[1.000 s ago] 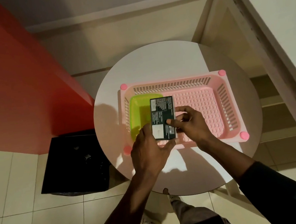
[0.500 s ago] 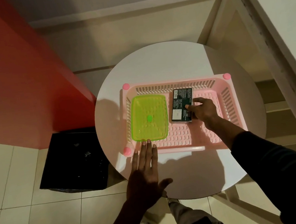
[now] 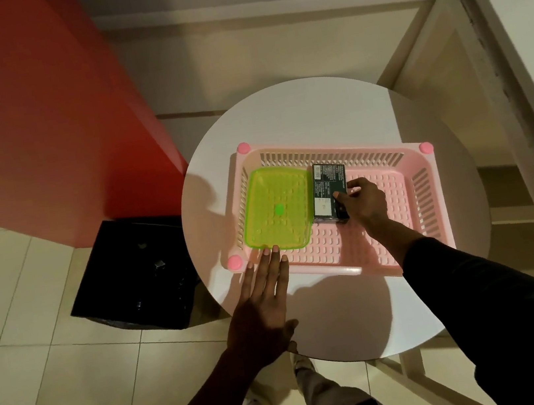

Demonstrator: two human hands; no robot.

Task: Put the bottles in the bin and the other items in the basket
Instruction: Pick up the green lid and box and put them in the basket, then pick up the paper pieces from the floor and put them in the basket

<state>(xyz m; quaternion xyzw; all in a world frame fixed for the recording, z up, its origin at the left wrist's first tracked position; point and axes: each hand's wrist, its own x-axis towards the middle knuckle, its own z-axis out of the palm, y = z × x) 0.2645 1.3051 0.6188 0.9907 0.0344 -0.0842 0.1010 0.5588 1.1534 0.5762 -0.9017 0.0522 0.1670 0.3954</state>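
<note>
Dark box, gripped by right hand, lies in basket beside green lid; left hand flat.

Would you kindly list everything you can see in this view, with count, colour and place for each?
table: 1, white, round, centre of view.
basket: 1, pink, on the table.
tray: 1, green, lying in the left part of the basket.
box: 1, dark with a printed label, in the basket just right of the tray.
bin: 1, black, on the floor left of the table.
wall: 1, red, behind the bin at the left.
counter: 1, white, along the right edge.
left hand: 1, flat on the table, fingers straight, tips by the basket's near-left corner.
right hand: 1, inside the basket, gripping the box.
</note>
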